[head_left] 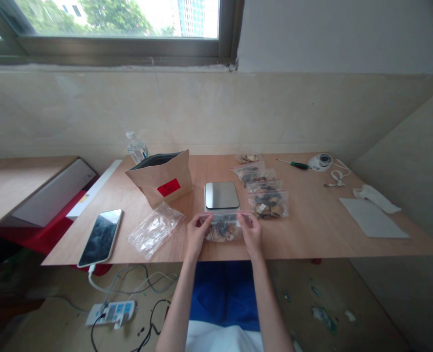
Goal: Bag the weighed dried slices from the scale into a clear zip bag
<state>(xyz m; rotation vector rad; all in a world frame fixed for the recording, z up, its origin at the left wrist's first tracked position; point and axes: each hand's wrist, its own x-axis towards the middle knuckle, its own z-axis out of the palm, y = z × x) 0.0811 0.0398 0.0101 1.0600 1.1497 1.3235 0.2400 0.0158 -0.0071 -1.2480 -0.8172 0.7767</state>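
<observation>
Item one: a clear bag point(223, 231) of dried, mixed dark and pale pieces, at the near edge of the wooden surface point(304, 234), just on the person's side of a flat metal-topped scale point(222, 195). The bag's top edge lies toward the scale, its filled part toward the person.

Left hand point(199, 230): thumb and fingers closed in a pinch on the bag's top left corner. Right hand point(251, 230): likewise closed on the top right corner, the top edge drawn out between the two.

Handling, by judgement: light; the film thin, limp and rather slippery; the contents stiff, uneven and probably brittle, so squeezing the belly could crumble them (sharp edges might also prick the plastic). Best hold: the flat band along the top, near the corners, above the bulk. Whether the mouth is fully sealed cannot be told.

Nearby, right of the scale: a row of filled bags point(264, 182) of similar kind, the nearest close beside the right hand.

Nearby, left: a crumpled transparent bag point(155, 230), lying flat; behind it, a brown paper pouch point(161, 178), upright, mouth open, red label on the front; farther left, a phone point(101, 237) with a white cable point(92, 275) plugged in.
</observation>
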